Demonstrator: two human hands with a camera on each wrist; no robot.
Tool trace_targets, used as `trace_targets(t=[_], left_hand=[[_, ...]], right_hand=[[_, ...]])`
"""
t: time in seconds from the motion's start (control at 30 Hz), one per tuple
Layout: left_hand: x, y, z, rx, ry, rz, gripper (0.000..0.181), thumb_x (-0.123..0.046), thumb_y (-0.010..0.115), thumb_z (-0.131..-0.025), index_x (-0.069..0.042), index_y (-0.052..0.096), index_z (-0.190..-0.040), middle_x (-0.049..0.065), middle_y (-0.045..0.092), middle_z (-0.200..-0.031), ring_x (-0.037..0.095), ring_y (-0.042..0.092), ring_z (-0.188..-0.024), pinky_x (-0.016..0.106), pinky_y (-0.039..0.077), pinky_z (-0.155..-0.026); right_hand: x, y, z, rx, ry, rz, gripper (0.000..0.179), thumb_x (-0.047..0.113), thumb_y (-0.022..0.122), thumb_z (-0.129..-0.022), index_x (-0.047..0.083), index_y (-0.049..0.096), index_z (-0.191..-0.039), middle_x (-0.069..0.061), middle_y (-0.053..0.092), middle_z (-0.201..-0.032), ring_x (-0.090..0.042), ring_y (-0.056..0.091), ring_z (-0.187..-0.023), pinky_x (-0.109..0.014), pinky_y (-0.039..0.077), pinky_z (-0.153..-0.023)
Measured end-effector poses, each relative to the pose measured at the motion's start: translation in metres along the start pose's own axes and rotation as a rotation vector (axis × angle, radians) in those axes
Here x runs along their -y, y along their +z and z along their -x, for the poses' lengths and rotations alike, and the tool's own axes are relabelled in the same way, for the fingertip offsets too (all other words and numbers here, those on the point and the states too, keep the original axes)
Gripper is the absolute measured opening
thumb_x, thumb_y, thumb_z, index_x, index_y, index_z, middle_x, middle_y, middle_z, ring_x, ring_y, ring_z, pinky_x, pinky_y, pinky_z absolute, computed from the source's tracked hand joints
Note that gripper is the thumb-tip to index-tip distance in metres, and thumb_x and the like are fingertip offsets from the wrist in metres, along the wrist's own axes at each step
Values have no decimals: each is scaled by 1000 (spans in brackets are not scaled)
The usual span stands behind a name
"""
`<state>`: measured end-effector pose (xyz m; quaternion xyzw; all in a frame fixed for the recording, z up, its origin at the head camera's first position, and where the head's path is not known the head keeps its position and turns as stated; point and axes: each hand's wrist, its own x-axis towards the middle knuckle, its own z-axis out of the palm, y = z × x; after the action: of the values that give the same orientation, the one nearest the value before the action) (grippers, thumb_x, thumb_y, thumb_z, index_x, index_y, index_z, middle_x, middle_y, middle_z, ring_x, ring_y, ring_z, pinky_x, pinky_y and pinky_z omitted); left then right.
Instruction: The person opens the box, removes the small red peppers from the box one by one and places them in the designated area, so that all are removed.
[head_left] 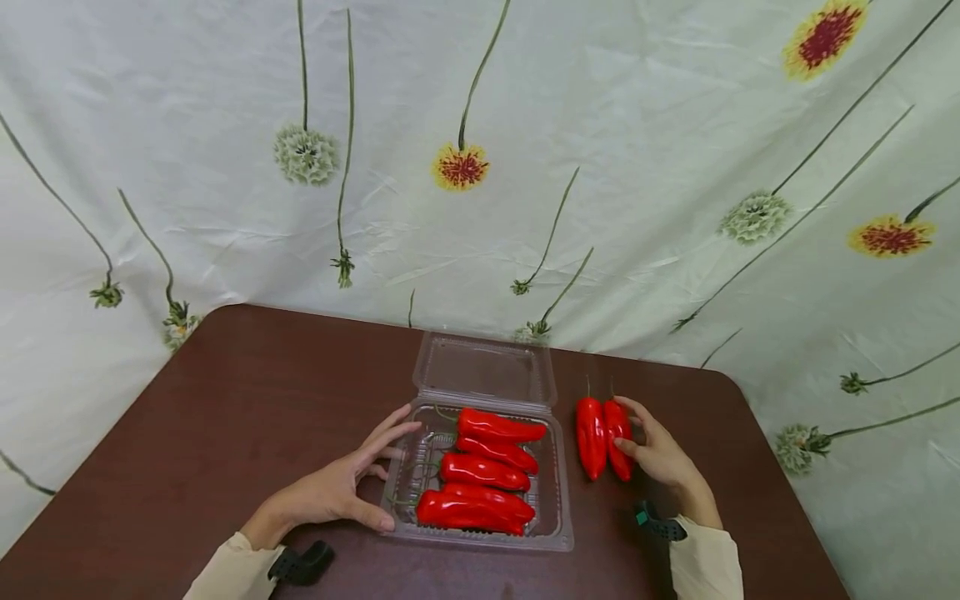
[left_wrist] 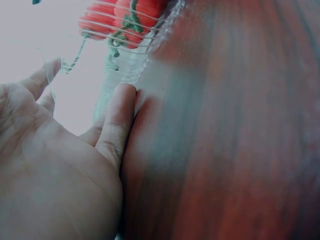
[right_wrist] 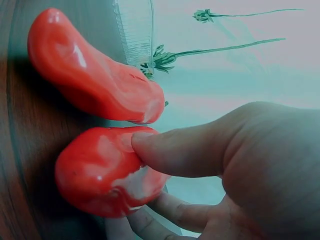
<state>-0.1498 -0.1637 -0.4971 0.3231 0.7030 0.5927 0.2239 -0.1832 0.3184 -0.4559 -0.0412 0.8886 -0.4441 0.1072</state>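
My right hand [head_left: 666, 457] pinches a red pepper [head_left: 618, 442] at the right, thumb on one side and fingers round the other. In the right wrist view my thumb [right_wrist: 165, 150] presses on its glossy skin. A second red pepper [head_left: 591, 437] lies right beside it on the table. My left hand [head_left: 330, 492] is spread along the left side of a clear plastic clamshell box [head_left: 561, 483], thumb at the near corner and fingertips at the rim. Inside the box several red peppers [head_left: 483, 472] lie crosswise in a column, green stems toward my left hand.
The box's clear lid [head_left: 486, 367] is folded back toward the far table edge. All this stands on a dark reddish-brown table [head_left: 315, 392]. Behind it hangs a pale cloth [head_left: 390, 208] printed with flowers. I wear a dark band [head_left: 303, 564] on each wrist.
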Motion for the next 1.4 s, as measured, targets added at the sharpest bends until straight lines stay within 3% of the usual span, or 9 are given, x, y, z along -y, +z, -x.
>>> trace_targets(t=[0.37, 0.67, 0.9, 1.13, 1.4], left_hand=[[-1, -2, 3, -15, 11, -27, 104, -12, 80, -83, -19, 13, -162, -6, -11, -168, 19, 40, -137, 34, 44, -97], [1, -2, 3, -18, 7, -30, 104, -16, 80, -83, -18, 12, -162, -3, -11, -168, 25, 39, -136, 36, 44, -96], [1, -2, 0, -17, -2, -13, 105, -16, 81, -82, -19, 13, -162, -4, -11, -168, 24, 38, -136, 36, 44, -97], [2, -3, 0, -9, 1, -17, 104, -17, 80, -83, -19, 13, -162, -3, -11, -168, 25, 38, -136, 36, 44, -97], [1, -2, -2, -1, 20, -27, 104, -17, 81, -83, -20, 13, -162, -4, -11, -168, 20, 39, -136, 34, 44, -97]], right_hand=[[3, -2, -1, -14, -55, 59, 63, 1, 64, -94, 3, 38, -151, -34, 48, -140, -48, 53, -122, -50, 53, -90], [2, -4, -2, -20, -33, 84, 61, 2, 63, -94, 4, 38, -150, -36, 48, -139, -40, 66, -104, -46, 57, -83], [2, -4, -1, -23, 14, 60, 65, 4, 66, -93, 3, 36, -151, -35, 46, -140, -29, 65, -93, -39, 58, -75], [-1, -3, 0, -16, 33, 41, 66, 5, 65, -95, 3, 34, -152, -35, 45, -141, -29, 66, -96, -41, 59, -78], [-3, -6, 1, -47, 41, 98, 61, 10, 64, -96, 3, 37, -150, -34, 48, -139, -36, 66, -103, -44, 58, -83]])
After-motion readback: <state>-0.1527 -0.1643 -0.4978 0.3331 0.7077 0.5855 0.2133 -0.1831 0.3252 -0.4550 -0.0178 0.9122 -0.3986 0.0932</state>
